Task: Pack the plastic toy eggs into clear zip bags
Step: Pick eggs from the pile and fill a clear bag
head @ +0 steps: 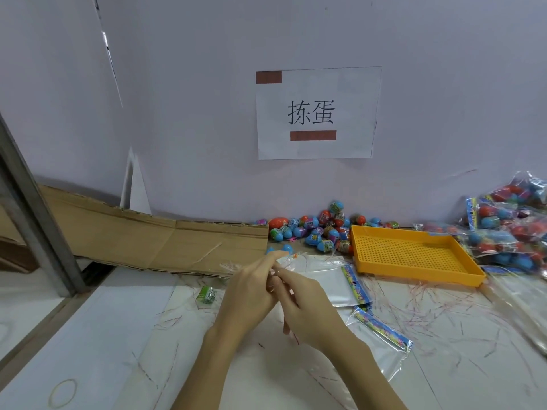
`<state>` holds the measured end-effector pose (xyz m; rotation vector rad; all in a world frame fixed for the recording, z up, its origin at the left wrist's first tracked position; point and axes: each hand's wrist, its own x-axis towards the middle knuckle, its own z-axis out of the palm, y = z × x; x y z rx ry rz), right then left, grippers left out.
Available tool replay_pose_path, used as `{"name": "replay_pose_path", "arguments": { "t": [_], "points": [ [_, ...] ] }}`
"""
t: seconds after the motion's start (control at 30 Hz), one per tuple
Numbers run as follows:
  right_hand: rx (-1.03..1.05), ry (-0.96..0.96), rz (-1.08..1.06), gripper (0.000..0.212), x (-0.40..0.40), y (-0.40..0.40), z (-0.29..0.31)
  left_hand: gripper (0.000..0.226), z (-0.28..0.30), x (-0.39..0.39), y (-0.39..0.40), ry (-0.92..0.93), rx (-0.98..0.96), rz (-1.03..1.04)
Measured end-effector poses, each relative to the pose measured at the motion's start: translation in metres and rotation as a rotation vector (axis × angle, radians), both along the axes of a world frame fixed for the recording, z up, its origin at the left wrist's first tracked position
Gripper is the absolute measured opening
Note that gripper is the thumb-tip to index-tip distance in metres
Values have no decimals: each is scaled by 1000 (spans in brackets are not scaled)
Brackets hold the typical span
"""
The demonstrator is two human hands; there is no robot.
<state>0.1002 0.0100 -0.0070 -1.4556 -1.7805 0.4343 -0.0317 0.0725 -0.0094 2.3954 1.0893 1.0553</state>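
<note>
Both forearms reach in from the bottom edge, and the hands meet over the middle of the desk (pixel 88 335): the left hand (pixel 251 294) and the right hand (pixel 307 306) have their fingers curled together, pinching a clear zip bag (pixel 288 258) between them; whether anything is inside it cannot be told. Just right of them lie flat empty bags (pixel 381 335) with colourful printed header strips, and thin reddish strips litter the desktop. A small green object (pixel 206 295) sits to the left of the hands. Farther back, an orange perforated tray (pixel 411 253) stands with nothing in it. A loose heap of plastic toy eggs (pixel 319 229), mostly blue, orange and green, lies against the wall beside the tray. At far right, filled bags (pixel 509 229) of eggs are piled up. Flattened cardboard (pixel 154 241) lies at left, and a paper sign (pixel 316 112) hangs on the wall.
</note>
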Motion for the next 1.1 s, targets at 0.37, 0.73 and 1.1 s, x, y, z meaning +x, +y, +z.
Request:
{"name": "replay_pose_path", "arguments": {
  "t": [0.37, 0.73, 1.1],
  "points": [
    [70, -6, -186, 22, 16, 2, 4, 89, 8, -12, 6, 144, -185, 21],
    [167, -23, -198, 18, 27, 3, 4, 50, 8, -13, 6, -55, -287, -173],
    [343, 243, -260, 16, 24, 5, 9, 33, 2, -17, 17, -197, -282, 48]
  ]
}}
